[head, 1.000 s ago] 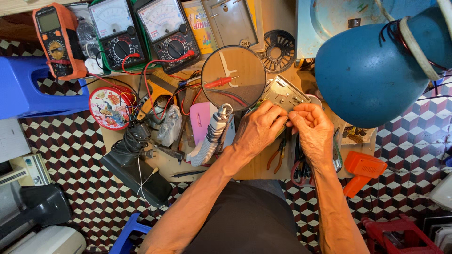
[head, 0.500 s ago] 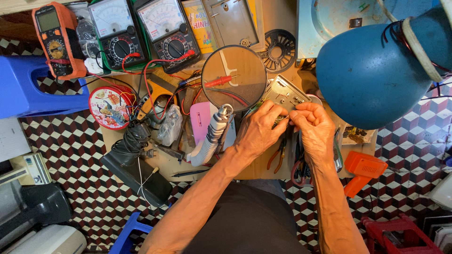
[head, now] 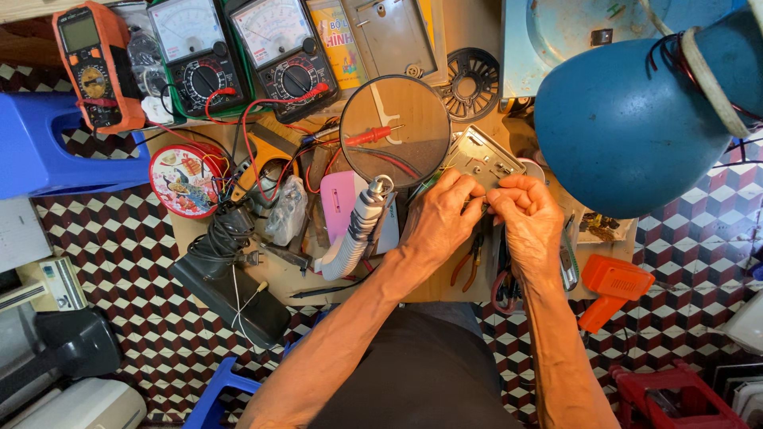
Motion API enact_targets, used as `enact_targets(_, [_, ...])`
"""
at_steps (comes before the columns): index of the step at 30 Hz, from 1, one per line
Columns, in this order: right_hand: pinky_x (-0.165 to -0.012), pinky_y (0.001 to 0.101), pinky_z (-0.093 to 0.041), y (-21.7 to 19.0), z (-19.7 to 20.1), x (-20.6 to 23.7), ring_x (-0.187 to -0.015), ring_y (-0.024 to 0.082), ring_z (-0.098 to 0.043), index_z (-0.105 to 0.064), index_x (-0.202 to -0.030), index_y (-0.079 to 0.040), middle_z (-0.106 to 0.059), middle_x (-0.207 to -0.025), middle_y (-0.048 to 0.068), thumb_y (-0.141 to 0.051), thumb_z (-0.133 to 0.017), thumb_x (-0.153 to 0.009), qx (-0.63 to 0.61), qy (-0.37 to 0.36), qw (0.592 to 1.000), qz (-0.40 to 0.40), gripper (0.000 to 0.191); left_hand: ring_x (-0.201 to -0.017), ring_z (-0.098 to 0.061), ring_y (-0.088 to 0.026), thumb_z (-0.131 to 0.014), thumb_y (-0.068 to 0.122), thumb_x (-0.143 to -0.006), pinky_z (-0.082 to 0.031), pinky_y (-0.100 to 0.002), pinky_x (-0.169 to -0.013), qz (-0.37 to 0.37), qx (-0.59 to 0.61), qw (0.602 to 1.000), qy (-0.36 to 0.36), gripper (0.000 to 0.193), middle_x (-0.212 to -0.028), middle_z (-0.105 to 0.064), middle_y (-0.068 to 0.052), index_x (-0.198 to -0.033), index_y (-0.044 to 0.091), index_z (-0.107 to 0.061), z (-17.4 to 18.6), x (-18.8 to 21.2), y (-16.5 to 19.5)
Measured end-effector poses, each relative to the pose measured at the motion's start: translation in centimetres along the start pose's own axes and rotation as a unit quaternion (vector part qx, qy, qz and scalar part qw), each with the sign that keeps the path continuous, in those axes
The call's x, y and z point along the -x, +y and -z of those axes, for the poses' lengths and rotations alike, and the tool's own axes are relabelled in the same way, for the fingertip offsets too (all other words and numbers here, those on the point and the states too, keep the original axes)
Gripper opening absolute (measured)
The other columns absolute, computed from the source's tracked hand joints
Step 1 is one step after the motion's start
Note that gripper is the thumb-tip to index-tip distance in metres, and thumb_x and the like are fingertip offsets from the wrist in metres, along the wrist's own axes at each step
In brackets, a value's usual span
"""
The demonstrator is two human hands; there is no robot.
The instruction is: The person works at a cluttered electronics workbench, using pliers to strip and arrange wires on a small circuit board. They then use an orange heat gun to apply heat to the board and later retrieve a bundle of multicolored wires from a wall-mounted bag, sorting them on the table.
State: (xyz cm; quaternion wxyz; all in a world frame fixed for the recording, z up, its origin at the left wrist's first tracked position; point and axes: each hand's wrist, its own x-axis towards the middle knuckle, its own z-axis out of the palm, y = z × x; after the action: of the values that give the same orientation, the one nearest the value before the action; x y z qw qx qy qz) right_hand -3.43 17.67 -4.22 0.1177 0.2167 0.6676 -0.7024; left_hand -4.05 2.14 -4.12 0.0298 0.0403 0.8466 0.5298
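Right now I see both hands brought together over the middle of the wooden workbench (head: 238, 274), fingertips nearly meeting. My left hand (head: 439, 218) is curled, its fingers pinched on the near edge of a small grey circuit board (head: 482, 157) that lies tilted just beyond the knuckles; my right hand (head: 526, 216) is likewise clenched, thumb and forefinger pressed together against the same edge, though what they nip between them is too small for me to tell. Just left of the board stands a round magnifying lens (head: 395, 131) on a grey flexible neck (head: 354, 234), with a red test probe (head: 367, 137) showing through the glass. Under my wrists lie red-handled pliers (head: 467, 266). A big blue lamp shade (head: 636, 119) hangs over the right side, and an orange soldering gun (head: 608, 286) sits by my right forearm. Along the far edge are two analogue meters (head: 238, 48) and an orange digital multimeter (head: 89, 63).
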Motion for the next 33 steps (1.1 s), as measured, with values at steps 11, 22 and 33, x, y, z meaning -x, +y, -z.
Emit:
enact_targets(11, [-0.071, 0.0225, -0.053, -0.2, 0.8, -0.1, -0.082, 0.011, -0.065, -0.063, -0.116, 0.002, -0.074, -0.099, 0.011, -0.009, -0.061, -0.103, -0.033, -0.017, 0.999, -0.028, 0.017, -0.077, -0.069, -0.028, -0.07, 0.002, -0.087, -0.056, -0.037, -0.065, 0.003, 0.002, 1.0, 0.007, 0.007, -0.093, -0.064, -0.011, -0.092, 0.003, -0.066, -0.4, -0.1, -0.6])
enact_targets(22, [-0.066, 0.0219, -0.051, 0.0, 1.3, -0.1, -0.077, 0.009, -0.063, -0.07, -0.113, 0.002, -0.071, -0.094, 0.007, -0.013, -0.064, -0.101, 0.046, -0.02, 0.998, -0.037, 0.02, -0.076, -0.07, -0.027, -0.07, 0.003, -0.088, -0.057, -0.036, -0.064, 0.009, -0.003, 1.0, 0.004, 0.007, -0.094, -0.066, -0.011, -0.095, 0.003, -0.069, -0.4, -0.3, -0.4])
enact_targets(33, [-0.062, 0.0216, -0.049, -0.4, 1.3, -0.2, -0.072, 0.008, -0.06, -0.072, -0.111, 0.001, -0.071, -0.089, 0.005, -0.011, -0.064, -0.098, 0.05, -0.015, 0.996, -0.078, 0.019, -0.073, -0.07, -0.024, -0.069, 0.003, -0.089, -0.056, -0.034, -0.063, 0.019, 0.002, 1.0, 0.0, 0.006, -0.094, -0.066, -0.009, -0.095, 0.003, -0.069, -0.4, -0.3, 0.0])
